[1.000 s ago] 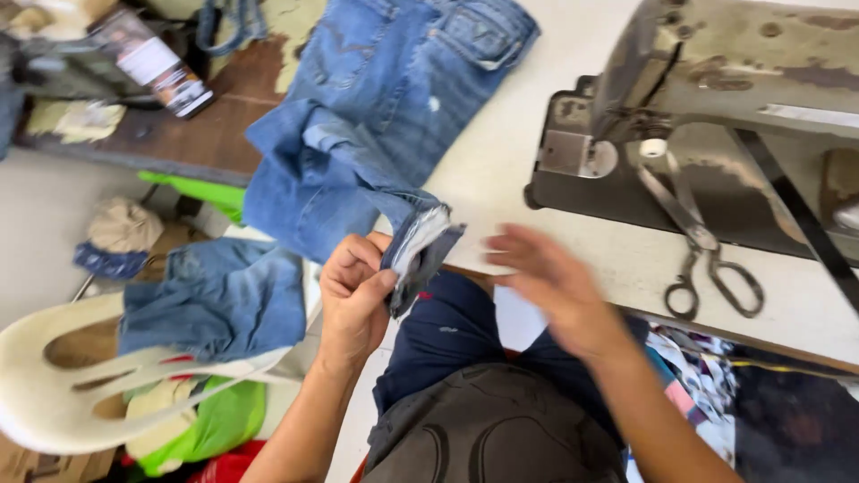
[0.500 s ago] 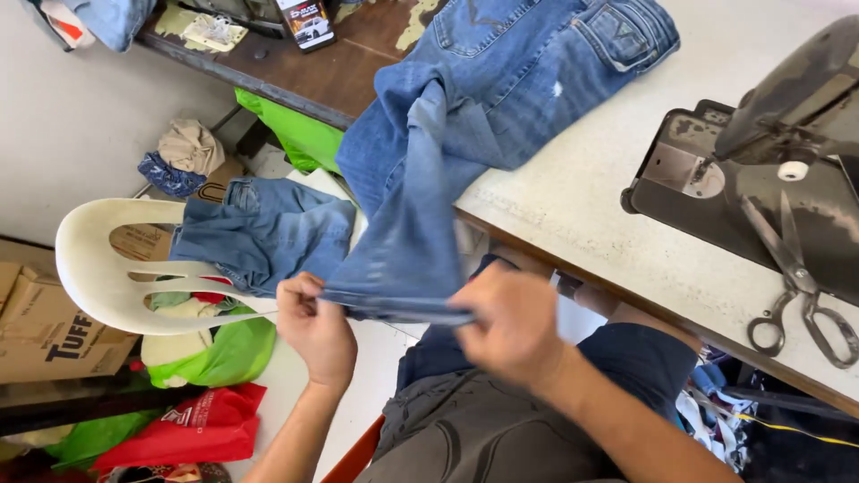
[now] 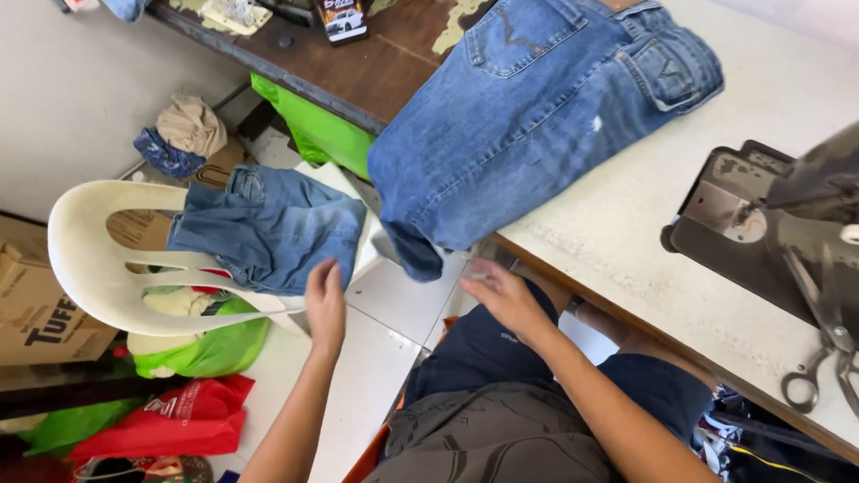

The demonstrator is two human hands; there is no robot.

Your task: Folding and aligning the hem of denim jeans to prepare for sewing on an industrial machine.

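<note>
A pair of blue jeans (image 3: 537,116) lies on the white worktable (image 3: 680,224), one leg hanging over its front edge. My left hand (image 3: 326,304) hovers open and empty below a second pair of jeans (image 3: 277,228) lying on a white plastic chair (image 3: 98,268). My right hand (image 3: 501,295) is open just under the table edge, close to the hanging leg end (image 3: 413,252) and not gripping it.
A grey sewing machine (image 3: 778,233) stands at the right of the table, with scissors (image 3: 823,349) beside it. A brown bench (image 3: 358,63) holds small items at the top. Green and red bags (image 3: 179,394) and a cardboard box (image 3: 36,313) lie on the floor at the left.
Both hands held the jeans leg stretched between them before; now they have let go. The leg hangs from the table edge and the hands have dropped apart.
</note>
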